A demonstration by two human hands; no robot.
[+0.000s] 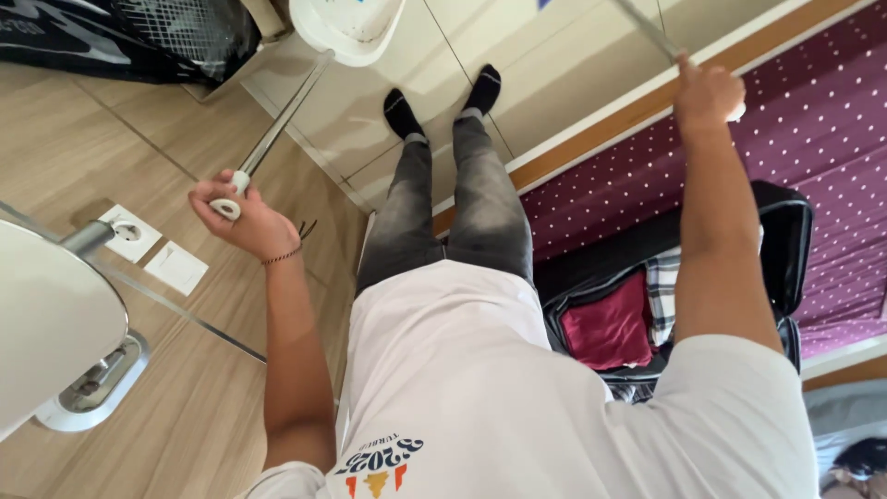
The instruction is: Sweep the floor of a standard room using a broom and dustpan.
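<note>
The person's left hand has its fingers clenched round the white-capped end of a metal pole. The pole's long axis runs from that hand up and to the right, across the tiled floor, and ends at a white plastic head at the top edge of the view. So the head lies well apart from the left hand, beyond the black-socked feet.

The right hand is raised on the other side, fingers closed on a second thin metal rod that slants up and left out of the picture. The two rods stay apart; neither hand touches the other's rod. Below the right arm an open black suitcase lies on a purple dotted bed cover, holding a red cloth. A wall socket sits near the left hand.
</note>
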